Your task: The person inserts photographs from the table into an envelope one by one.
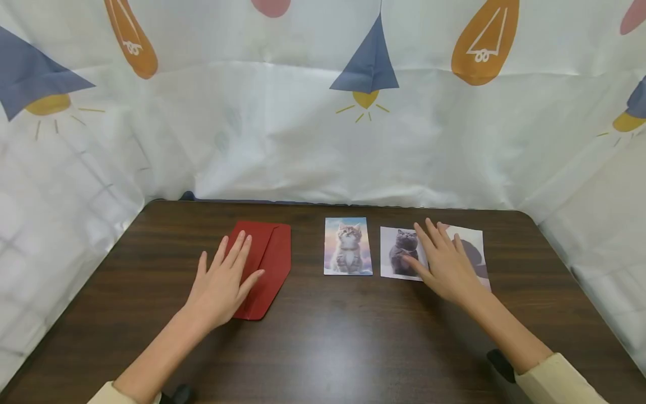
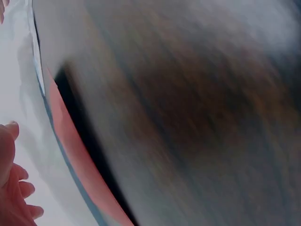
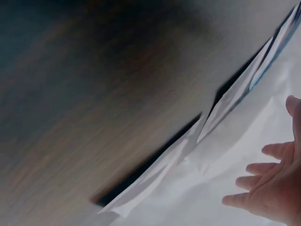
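Note:
My left hand [image 1: 222, 286], fingers straight and spread, is over the left part of a red envelope [image 1: 275, 255]; whether it touches the paper I cannot tell. In the left wrist view the envelope [image 2: 77, 150] appears as a thin slanted strip, with the left hand [image 2: 14, 183] at the lower left. My right hand [image 1: 446, 266] is spread above a grey cat card [image 1: 401, 252] and a partly covered card with a grey shape [image 1: 474, 252]. Fingers of the right hand [image 3: 273, 183] look straight in its wrist view. Between the hands lies a kitten card [image 1: 348, 247].
A dark wooden table [image 1: 323, 336] carries the envelope and cards. Behind it and along both sides hangs a white curtain [image 1: 303, 134] printed with lamps and bulbs. The cards lie near the table's far edge.

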### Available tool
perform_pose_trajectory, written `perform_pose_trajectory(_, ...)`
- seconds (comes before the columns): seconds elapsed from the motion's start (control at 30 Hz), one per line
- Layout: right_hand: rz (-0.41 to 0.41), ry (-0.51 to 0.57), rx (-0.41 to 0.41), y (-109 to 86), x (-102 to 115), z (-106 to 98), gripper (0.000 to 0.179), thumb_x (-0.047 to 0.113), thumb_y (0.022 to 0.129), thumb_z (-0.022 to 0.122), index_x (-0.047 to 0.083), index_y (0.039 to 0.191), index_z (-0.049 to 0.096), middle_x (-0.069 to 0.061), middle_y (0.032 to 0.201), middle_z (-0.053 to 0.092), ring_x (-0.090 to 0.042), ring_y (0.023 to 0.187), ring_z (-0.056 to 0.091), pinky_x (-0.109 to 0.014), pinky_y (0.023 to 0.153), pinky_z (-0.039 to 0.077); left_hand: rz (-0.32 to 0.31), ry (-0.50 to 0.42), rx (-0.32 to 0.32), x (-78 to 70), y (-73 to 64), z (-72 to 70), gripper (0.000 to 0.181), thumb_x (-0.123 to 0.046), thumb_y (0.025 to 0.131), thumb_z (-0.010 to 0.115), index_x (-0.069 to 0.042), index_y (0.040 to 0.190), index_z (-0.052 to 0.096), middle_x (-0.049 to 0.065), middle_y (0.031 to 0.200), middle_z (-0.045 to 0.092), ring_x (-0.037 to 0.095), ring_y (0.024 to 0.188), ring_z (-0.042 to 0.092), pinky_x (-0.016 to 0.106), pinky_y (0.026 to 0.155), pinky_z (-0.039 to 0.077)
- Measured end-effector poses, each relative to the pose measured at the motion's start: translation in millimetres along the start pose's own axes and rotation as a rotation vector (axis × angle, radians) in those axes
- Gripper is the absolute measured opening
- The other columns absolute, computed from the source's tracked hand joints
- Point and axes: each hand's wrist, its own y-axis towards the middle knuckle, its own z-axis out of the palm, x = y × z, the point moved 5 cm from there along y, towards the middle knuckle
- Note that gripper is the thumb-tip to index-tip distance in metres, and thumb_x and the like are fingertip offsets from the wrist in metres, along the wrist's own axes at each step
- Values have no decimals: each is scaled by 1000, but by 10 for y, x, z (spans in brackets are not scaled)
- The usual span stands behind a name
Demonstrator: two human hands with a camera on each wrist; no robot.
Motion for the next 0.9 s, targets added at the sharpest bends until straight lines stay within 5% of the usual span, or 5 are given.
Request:
perform_pose_trajectory(0.33,-33,7,29,195,90,58,76,38,106,62,-2,163,32,-32,168,27,-53,156,21,-74,121,15,-23,-19,52,147,0,86,87,-51,105,60,-2,167,24,23,173,23,53,157,17,82,115,13)
perform_pose_trajectory(0.9,-91,65,64,561,104,140,71,33,108,60,-7,161,33,-33,166,29,-54,153,28,-67,121,27,-63,-83,157,264,74,208,94,-57,97,68,0,164,33,33,167,28,76,140,25,84,103,32)
